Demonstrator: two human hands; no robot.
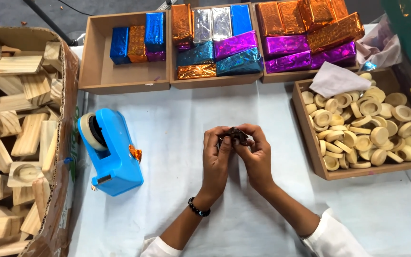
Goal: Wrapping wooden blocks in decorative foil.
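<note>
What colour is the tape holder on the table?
The tape holder is bright blue, seen in the head view, left of both hands.

Quick count: three shallow brown trays along the far edge. The left tray [96, 71] has four foil-wrapped blocks [136, 43] showing. The middle tray [200, 82] has about eight. The right tray [281, 76] has roughly seven, though they overlap, so can't be sure. One more tray [327, 172] on the right holds dozens of wooden rings [379, 135], too many to count. One blue tape dispenser [112, 152], one cardboard box [65, 157] of wooden blocks [13, 95], also uncountable.
</note>
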